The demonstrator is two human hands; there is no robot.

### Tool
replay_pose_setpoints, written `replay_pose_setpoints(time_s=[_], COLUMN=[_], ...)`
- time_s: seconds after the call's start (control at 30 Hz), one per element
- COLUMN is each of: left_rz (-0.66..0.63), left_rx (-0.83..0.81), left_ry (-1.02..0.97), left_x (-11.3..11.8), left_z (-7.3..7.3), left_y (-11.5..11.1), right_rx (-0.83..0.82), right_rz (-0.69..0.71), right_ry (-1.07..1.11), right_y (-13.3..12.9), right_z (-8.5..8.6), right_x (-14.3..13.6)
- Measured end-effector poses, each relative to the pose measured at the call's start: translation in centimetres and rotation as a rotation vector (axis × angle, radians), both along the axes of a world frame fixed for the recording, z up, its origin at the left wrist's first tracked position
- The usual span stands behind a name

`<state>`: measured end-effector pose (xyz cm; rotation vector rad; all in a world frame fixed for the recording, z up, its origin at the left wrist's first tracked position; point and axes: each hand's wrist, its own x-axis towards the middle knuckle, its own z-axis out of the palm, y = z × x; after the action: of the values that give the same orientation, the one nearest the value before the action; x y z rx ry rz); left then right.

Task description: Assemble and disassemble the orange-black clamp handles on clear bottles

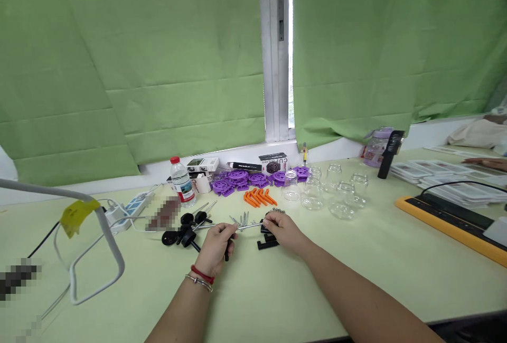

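Note:
My left hand (219, 245) is closed around a thin metal rod (250, 226), and a black piece (227, 250) sticks out below its fingers. At the rod's other end, my right hand (280, 231) pinches the tip; whether a small part is between those fingers is hidden. Below the right hand lies a black bracket-shaped piece (267, 243) on the table. Several loose metal rods or bolts (245, 218) lie just behind the hands. Left of my left hand is a pile of black plastic parts (189, 236) with metal rods.
Orange angled pieces (259, 197), purple plastic parts (238, 177) and boxes (274, 164) lie toward the window. Glass jars (343, 207) stand at right, near a yellow-edged machine (447, 227). A water bottle (181, 182), power strip (132, 209) and grey tube frame (114, 243) are left.

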<state>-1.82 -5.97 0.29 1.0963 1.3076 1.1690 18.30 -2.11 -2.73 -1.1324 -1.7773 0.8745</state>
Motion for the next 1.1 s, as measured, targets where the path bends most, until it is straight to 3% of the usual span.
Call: replay_pose_setpoints(time_s=[1.1], left_rz=[-0.015], left_rx=[-0.006], left_ry=[-0.002], left_x=[0.12], left_z=[0.08], left_y=[-0.05], right_rx=[-0.027], right_rz=[0.048], right_ry=[0.024], right_y=[-0.25], right_z=[0.22], right_x=[0.11])
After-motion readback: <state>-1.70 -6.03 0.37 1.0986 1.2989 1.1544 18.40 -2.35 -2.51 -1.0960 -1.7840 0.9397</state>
